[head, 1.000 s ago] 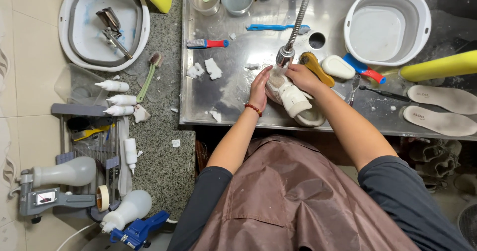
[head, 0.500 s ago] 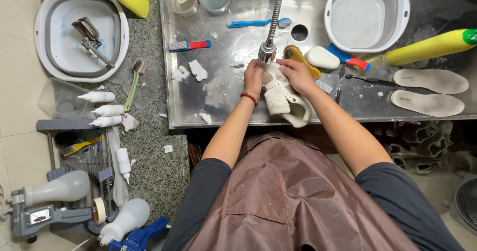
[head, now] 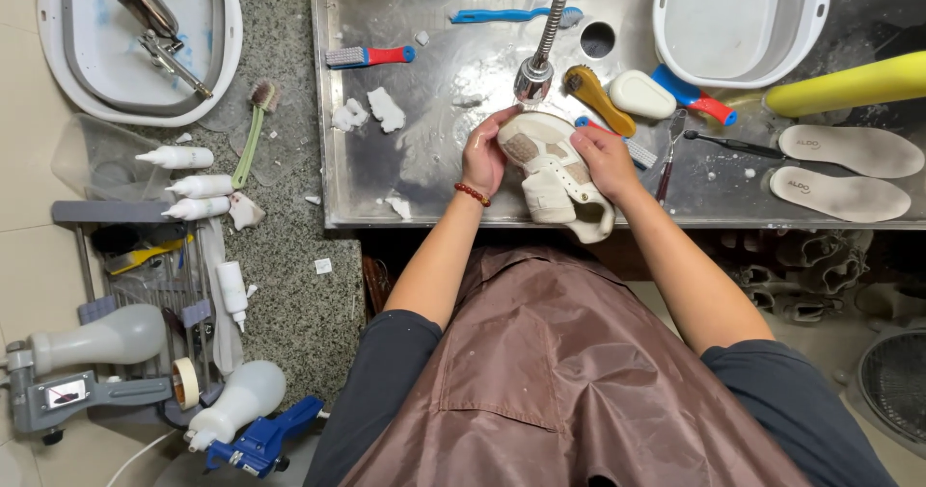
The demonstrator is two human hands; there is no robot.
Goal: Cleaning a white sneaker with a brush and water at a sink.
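— Two hands on it?
— Yes. Left hand [head: 482, 154] and right hand [head: 606, 159] each clasp the white shoe [head: 555, 174], centre frame, just under the faucet head [head: 532, 80], over the steel sink [head: 405, 174].

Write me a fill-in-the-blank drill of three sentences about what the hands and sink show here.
1. Both hands, left hand and right hand, hold a white ____ under the faucet head.
2. A beaded ____ circles the left wrist.
3. The two insoles lie on the steel sink to the person's ____ side.

Missing words: shoe; bracelet; right
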